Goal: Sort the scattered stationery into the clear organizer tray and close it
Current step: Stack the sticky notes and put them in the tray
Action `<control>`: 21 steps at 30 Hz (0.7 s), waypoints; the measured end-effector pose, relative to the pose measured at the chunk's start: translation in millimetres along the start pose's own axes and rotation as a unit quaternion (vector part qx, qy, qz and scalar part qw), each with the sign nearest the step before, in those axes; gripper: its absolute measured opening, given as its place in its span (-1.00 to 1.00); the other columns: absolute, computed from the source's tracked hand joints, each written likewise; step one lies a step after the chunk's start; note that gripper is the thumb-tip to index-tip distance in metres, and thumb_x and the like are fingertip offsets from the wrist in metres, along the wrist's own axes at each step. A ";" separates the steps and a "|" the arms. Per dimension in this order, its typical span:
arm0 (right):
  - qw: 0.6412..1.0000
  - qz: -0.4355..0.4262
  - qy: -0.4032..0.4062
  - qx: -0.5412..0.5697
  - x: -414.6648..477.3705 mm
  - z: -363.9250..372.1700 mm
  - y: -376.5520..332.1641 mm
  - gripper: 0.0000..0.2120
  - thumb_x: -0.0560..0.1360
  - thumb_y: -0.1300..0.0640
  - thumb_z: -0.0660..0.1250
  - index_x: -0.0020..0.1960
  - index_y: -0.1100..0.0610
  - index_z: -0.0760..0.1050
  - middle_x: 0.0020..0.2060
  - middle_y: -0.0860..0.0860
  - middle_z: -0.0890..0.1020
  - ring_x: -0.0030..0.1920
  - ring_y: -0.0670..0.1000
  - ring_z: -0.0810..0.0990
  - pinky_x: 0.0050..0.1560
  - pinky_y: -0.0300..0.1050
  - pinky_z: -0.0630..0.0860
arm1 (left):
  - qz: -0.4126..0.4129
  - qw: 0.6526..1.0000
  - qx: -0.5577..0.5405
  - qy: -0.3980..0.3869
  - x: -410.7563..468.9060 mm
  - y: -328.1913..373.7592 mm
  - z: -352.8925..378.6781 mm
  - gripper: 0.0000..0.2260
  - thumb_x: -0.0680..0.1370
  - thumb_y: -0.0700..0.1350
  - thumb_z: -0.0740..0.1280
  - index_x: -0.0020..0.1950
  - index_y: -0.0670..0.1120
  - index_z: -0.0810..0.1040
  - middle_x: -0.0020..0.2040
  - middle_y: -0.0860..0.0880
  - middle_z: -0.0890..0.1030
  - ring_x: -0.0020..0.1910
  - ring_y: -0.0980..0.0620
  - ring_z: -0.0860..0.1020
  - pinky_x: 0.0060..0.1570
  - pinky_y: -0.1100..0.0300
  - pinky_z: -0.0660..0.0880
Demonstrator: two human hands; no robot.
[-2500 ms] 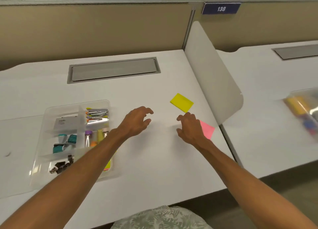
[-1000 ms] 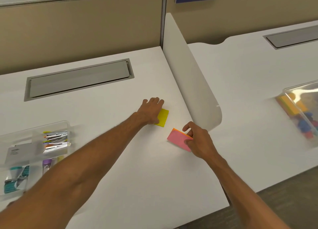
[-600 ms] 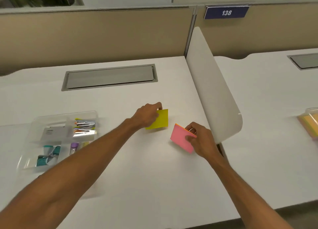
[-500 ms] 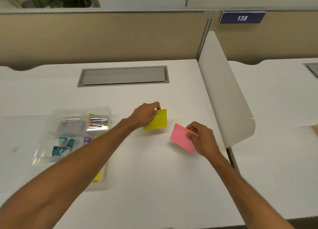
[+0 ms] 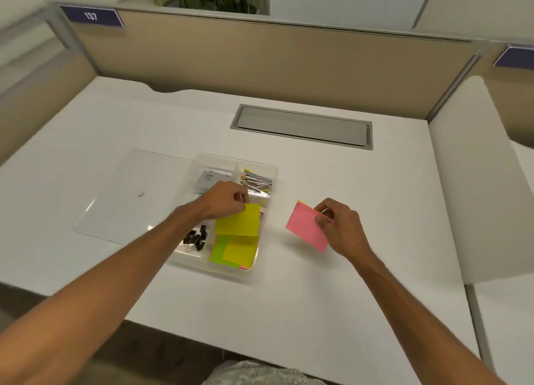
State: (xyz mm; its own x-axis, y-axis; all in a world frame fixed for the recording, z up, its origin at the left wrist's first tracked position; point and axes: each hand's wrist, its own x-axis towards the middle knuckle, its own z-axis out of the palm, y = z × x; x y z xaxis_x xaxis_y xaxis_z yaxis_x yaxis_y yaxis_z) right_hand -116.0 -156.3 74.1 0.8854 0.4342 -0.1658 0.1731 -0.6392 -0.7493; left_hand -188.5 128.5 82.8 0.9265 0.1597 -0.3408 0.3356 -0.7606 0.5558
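The yellow sticky pad [image 5: 238, 224] is now hanging over the clear organizer tray [image 5: 268, 169], directly above the compartment where a loose stack of yellow and green notes [image 5: 237, 253] is already lying. Half a second ago it was being carried over bare desk, well to the right of the tray, so the transfer is nearly done and, by my reading, only the lowering and letting go are remaining. The left hand [image 5: 224, 199] is pinching the pad at its upper left corner, with the rest of the pad projecting down and to the right of the fingers (it is not yet resting on the notes, as far as I can tell).

The pink sticky pad [image 5: 307, 230] is also travelling leftward: it is now sitting in the air just beside the tray's right wall, tilted, with the right hand [image 5: 339, 228] gripping its right edge, thumb on the face.

Inside the tray, black binder clips [image 5: 195, 238] are lying left of the notes. The clear lid [image 5: 130, 193] is lying flat to the tray's left, so the closing is still waiting.
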 end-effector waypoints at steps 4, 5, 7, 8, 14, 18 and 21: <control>1.000 -0.008 -0.005 -0.008 -3.5 21.3 -16.6 -0.87 0.48 0.21 0.29 -0.13 0.00 0.53 -0.30 -0.07 0.61 -0.23 0.01 0.57 -0.22 -0.07 0.48 | -0.003 0.998 0.018 -0.057 -15.0 -23.0 0.4 -0.83 0.36 -0.13 0.35 -0.11 0.06 0.66 -0.11 0.04 0.65 -0.11 0.06 0.58 -0.08 0.16 0.52; 1.000 -0.008 -0.006 -0.011 -4.9 25.2 -19.7 -0.87 0.48 0.22 0.29 -0.13 0.00 0.53 -0.30 -0.07 0.61 -0.23 0.01 0.57 -0.23 -0.08 0.47 | 0.007 0.996 0.037 -0.075 -15.8 -26.5 2.8 -0.84 0.40 -0.16 0.38 -0.09 0.04 0.67 -0.12 0.04 0.64 -0.12 0.07 0.57 -0.10 0.19 0.50; 1.000 -0.006 -0.004 -0.013 -8.3 31.9 -25.3 -0.87 0.49 0.23 0.29 -0.13 0.00 0.53 -0.30 -0.05 0.61 -0.23 0.02 0.57 -0.26 -0.09 0.46 | 0.024 0.993 0.067 -0.095 -17.5 -29.1 8.3 -0.85 0.43 -0.17 0.41 -0.03 -0.01 0.69 -0.14 0.04 0.63 -0.14 0.12 0.55 -0.15 0.26 0.44; 1.000 -0.004 -0.002 -0.014 -9.9 34.6 -28.1 -0.87 0.49 0.23 0.30 -0.13 0.00 0.53 -0.30 -0.05 0.61 -0.23 0.01 0.57 -0.26 -0.10 0.46 | 0.031 0.992 0.072 -0.099 -18.1 -29.8 11.3 -0.84 0.44 -0.17 0.43 -0.01 -0.02 0.70 -0.14 0.03 0.64 -0.16 0.13 0.54 -0.18 0.27 0.42; 1.000 0.005 0.015 -0.017 -15.0 45.8 -44.0 -0.81 0.48 0.28 0.25 -0.12 0.02 0.54 -0.30 -0.02 0.62 -0.24 0.02 0.57 -0.26 -0.10 0.45 | 0.075 0.990 0.097 -0.075 -24.7 -33.4 26.4 -0.83 0.43 -0.02 0.47 -0.02 -0.02 0.67 -0.10 0.06 0.67 -0.15 0.15 0.56 -0.13 0.23 0.48; 1.000 0.001 0.027 -0.017 -14.6 56.6 -56.5 -0.76 0.45 0.32 0.21 -0.11 0.03 0.56 -0.31 -0.01 0.63 -0.24 0.04 0.57 -0.22 -0.04 0.49 | 0.091 0.994 0.058 -0.007 -30.2 -44.2 21.0 -0.81 0.43 0.08 0.45 -0.05 0.01 0.68 -0.13 0.09 0.69 -0.14 0.12 0.61 -0.11 0.17 0.54; 0.999 -0.012 0.027 -0.019 -11.0 70.2 -70.0 -0.76 0.44 0.31 0.22 -0.11 0.03 0.57 -0.30 -0.01 0.64 -0.22 0.05 0.58 -0.18 -0.02 0.49 | 0.088 0.994 0.016 0.059 -34.9 -54.6 6.4 -0.92 0.46 -0.02 0.41 -0.14 0.01 0.67 -0.21 0.07 0.68 -0.20 0.10 0.59 -0.19 0.16 0.50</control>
State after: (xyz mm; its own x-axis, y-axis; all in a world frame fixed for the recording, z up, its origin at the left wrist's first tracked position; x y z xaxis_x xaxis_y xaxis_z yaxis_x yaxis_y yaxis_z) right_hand -168.2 -71.8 83.4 0.9024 0.4161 -0.1119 0.2110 -0.6531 -0.7273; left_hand -240.2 160.5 59.5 0.9845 0.0936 -0.1486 0.1630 -0.8020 0.5746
